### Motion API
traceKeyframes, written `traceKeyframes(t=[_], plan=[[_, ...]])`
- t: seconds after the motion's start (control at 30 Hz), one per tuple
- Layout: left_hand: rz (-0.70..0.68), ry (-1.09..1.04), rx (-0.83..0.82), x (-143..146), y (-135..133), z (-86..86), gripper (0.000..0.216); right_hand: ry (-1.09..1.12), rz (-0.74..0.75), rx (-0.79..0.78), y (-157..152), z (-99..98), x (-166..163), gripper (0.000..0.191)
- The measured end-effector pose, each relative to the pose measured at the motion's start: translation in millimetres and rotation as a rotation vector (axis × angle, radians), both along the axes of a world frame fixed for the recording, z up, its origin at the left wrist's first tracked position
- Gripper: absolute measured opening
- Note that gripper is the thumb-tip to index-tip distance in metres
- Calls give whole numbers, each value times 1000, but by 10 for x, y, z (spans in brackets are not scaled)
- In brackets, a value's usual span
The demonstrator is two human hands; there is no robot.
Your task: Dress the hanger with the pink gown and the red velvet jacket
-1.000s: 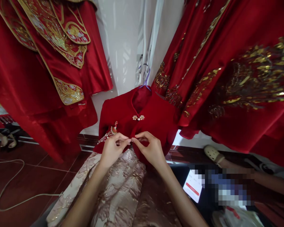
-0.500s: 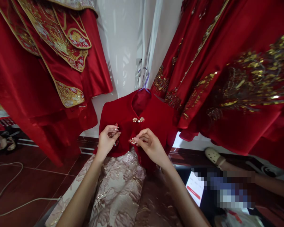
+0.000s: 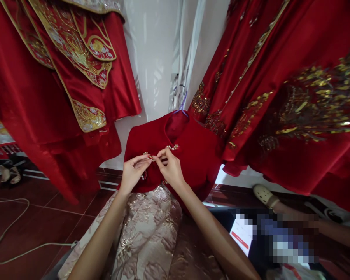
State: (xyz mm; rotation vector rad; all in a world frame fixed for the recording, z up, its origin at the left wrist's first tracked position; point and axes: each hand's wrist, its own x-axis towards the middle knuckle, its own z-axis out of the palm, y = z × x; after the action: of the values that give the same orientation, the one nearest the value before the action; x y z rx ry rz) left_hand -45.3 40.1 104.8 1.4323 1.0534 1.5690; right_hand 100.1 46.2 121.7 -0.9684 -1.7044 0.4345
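A red jacket (image 3: 192, 155) with a stand collar hangs on a purple hanger (image 3: 183, 102) in front of me. Pearl-beaded clasps trim its front; the top clasp (image 3: 172, 147) sits just below the collar, partly behind my right fingers. My left hand (image 3: 132, 173) and my right hand (image 3: 171, 167) meet at the front opening. Their fingertips pinch a small beaded clasp (image 3: 152, 158) from either side; whether its halves are hooked together I cannot tell. Below my left fingers another beaded piece (image 3: 144, 175) shows on the jacket.
Red embroidered garments (image 3: 87, 116) hang at left, and a red sequined garment (image 3: 280, 116) at right. Patterned pale fabric (image 3: 148, 233) lies below the jacket. A lit phone (image 3: 242, 235) is at lower right, near another person's clog (image 3: 264, 195). A cable (image 3: 26, 256) crosses the tiled floor.
My right hand has moved up and left from the lower front opening to meet my left fingertips. My left hand has shifted only slightly, its fingers now stretched toward the right hand.
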Motion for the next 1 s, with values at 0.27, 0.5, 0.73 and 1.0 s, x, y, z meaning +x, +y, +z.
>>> traceKeyframes(t=[0.27, 0.5, 0.73, 1.0], plan=[[46, 34, 16, 7, 24, -9, 31, -87, -46, 35, -45, -29, -21, 6], [60, 73, 34, 0, 44, -9, 30, -107, -72, 50, -7, -48, -49, 6], [49, 110, 85, -73, 100, 12, 25, -118, -81, 48, 46, -27, -54, 7], [-48, 158, 109, -159, 158, 16, 24, -154, -70, 55, 176, 42, -62, 5]])
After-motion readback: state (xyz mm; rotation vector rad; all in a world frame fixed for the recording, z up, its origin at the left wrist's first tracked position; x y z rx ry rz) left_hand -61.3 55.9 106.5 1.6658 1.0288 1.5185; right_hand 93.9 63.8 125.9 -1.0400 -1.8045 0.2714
